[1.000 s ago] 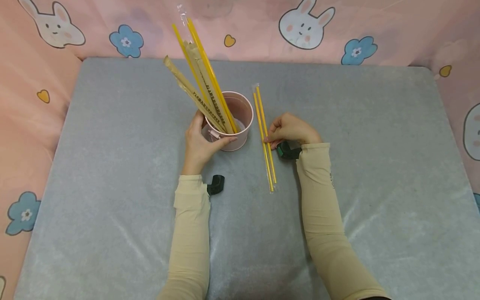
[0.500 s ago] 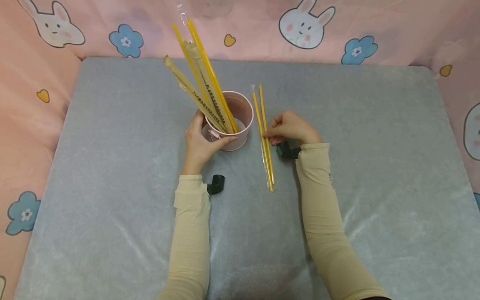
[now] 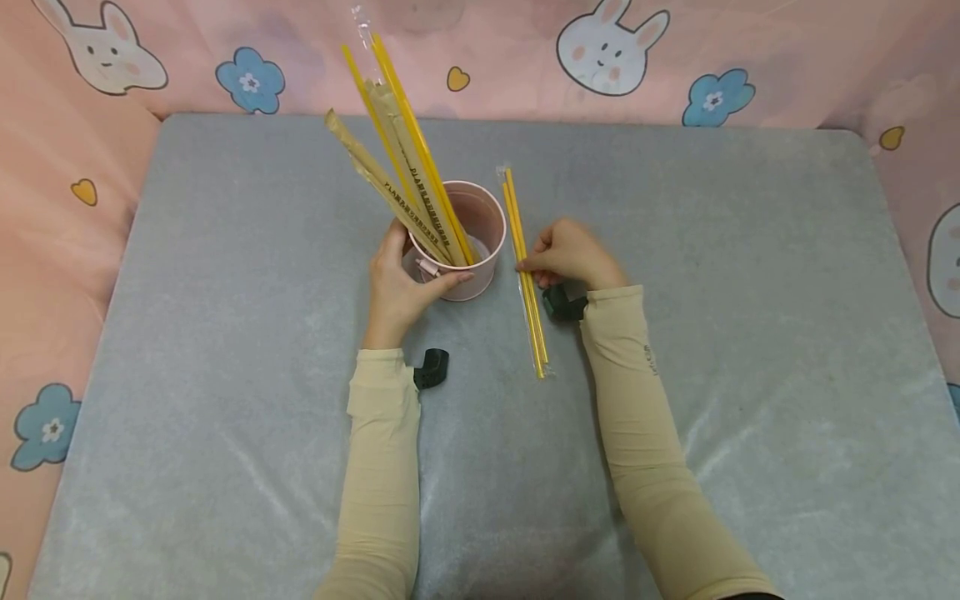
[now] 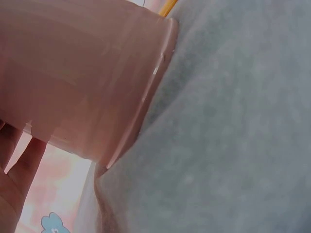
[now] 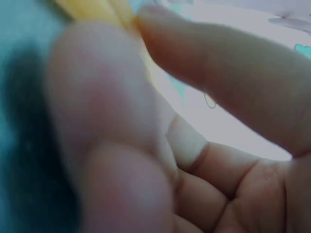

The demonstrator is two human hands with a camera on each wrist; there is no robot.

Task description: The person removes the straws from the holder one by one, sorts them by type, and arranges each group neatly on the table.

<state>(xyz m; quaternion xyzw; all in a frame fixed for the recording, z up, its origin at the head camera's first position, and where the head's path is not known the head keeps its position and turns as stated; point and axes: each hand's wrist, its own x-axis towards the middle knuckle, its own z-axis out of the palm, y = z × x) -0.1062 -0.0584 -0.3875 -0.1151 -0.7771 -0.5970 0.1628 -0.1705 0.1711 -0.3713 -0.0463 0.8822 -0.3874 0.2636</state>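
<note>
My left hand (image 3: 397, 292) grips the pink bucket (image 3: 478, 204) from its left side, thumb along the front below the rim. Its wall (image 4: 82, 73) fills much of the left wrist view, with fingers at its lower left. Yellow straws (image 3: 417, 133) in clear wrap and brown paper-wrapped straws (image 3: 378, 185) lean to the left inside it. To the right of the bucket, my right hand (image 3: 573, 254) pinches two yellow straws (image 3: 515, 218) in clear wrappers between thumb and forefinger, near their middle. In the right wrist view, the yellow straws (image 5: 92, 9) show blurred at the fingertips.
A grey cloth (image 3: 750, 333) covers the table. Pink fabric (image 3: 510, 50) with rabbits and flowers hangs around the back and sides. A dark wrist camera sits on each wrist, the left one (image 3: 432, 369) close in front of the bucket.
The two straws in my right hand have come together side by side. My right hand has shifted slightly left with them, nearer the bucket. The left hand and bucket hold still.
</note>
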